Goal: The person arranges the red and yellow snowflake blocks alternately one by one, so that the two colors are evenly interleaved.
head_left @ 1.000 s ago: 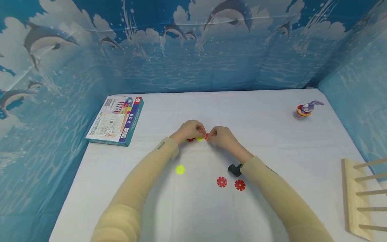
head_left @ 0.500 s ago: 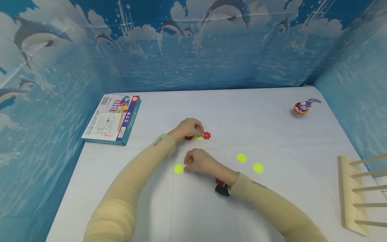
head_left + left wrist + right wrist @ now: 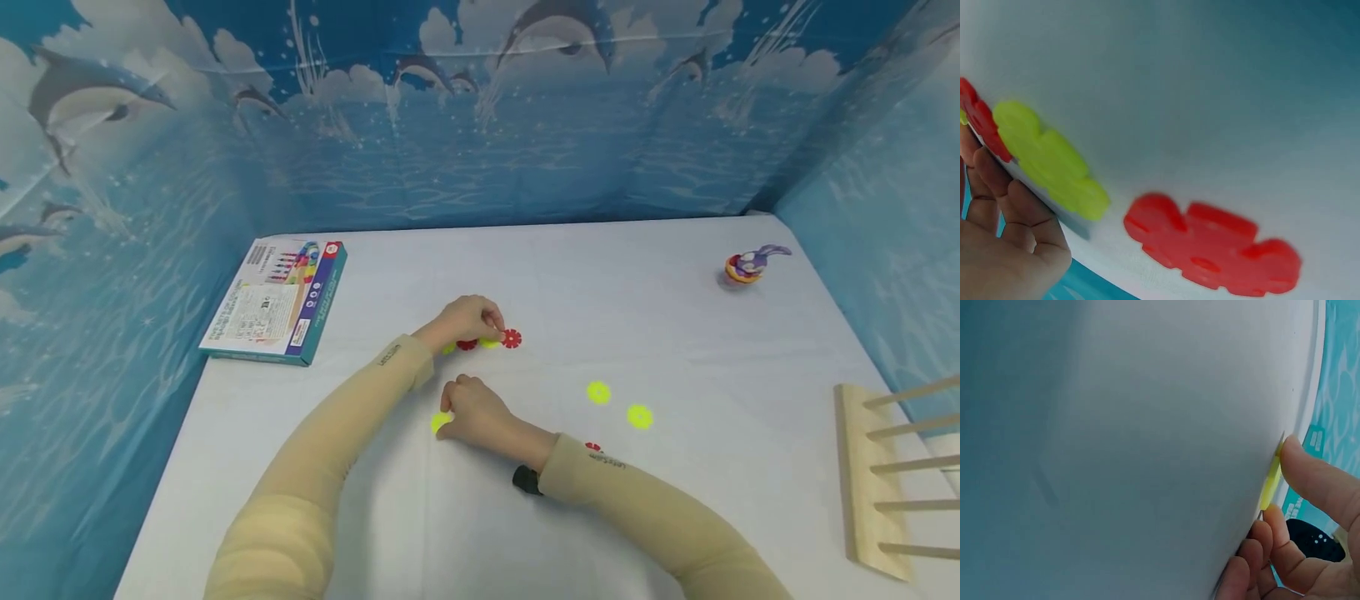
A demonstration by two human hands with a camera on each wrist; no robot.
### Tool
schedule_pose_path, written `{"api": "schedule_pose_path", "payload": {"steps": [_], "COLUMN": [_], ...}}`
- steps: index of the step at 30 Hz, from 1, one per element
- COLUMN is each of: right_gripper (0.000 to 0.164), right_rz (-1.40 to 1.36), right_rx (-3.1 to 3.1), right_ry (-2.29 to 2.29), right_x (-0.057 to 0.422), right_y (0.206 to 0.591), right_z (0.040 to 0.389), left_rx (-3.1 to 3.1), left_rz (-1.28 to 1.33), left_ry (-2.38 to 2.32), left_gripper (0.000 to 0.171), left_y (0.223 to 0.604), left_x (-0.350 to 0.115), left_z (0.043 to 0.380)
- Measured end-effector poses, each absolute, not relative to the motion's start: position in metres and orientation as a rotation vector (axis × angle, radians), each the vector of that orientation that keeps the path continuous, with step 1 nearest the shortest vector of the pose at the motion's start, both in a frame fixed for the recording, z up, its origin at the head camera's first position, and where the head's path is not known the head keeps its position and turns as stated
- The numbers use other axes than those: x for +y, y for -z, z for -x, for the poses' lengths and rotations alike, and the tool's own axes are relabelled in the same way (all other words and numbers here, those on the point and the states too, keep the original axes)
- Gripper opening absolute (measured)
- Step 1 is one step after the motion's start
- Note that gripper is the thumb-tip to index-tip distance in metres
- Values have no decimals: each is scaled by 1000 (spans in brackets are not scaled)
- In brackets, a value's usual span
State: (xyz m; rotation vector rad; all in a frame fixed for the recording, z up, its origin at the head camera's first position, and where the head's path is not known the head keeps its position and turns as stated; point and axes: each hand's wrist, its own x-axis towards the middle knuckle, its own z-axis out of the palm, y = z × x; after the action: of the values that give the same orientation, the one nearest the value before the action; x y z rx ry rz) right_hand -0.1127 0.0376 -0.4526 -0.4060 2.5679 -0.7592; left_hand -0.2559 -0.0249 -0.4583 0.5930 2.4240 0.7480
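Note:
A row of flower-shaped plastic discs, alternating yellow and red, lies on the white table. My left hand [image 3: 474,317] rests over it, its fingertips touching the table beside a yellow disc [image 3: 1050,161] and a red disc [image 3: 986,125]. The red disc at the row's right end [image 3: 512,338] shows just past those fingertips. Nearer the front, my right hand [image 3: 476,412] pinches a loose yellow disc [image 3: 440,423] between thumb and finger. That disc [image 3: 1271,481] is seen nearly edge-on in the right wrist view. The left thumb is hidden in the left wrist view.
Two yellow discs [image 3: 598,392] lie right of the hands. A red disc [image 3: 593,447] peeks out behind the right sleeve. A flat printed box [image 3: 273,300] stands back left, a purple rabbit toy [image 3: 748,265] back right, a wooden rack [image 3: 873,483] at the right edge.
My right hand has left the row's right end, moved down and left, and taken hold of the loose yellow disc. Two yellow discs have come into sight. My left hand stays at the row.

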Motion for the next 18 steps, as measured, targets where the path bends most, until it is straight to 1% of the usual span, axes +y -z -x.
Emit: {"api": "schedule_pose_path", "payload": {"steps": [7,18], "right_gripper": [27,21], "right_rz": [413,351], "right_rx": [2582,2429], "right_ry": [735,1015], "right_x": [34,61], "right_y": [450,449], "right_z": [112,111], "left_rx": [2435,2443], "left_rz": [-589,-578], "left_ry": [-724,-737], "left_gripper": [13,14], "left_y": [459,461], "left_x": [-25,-24], "left_z": [256,255]}}
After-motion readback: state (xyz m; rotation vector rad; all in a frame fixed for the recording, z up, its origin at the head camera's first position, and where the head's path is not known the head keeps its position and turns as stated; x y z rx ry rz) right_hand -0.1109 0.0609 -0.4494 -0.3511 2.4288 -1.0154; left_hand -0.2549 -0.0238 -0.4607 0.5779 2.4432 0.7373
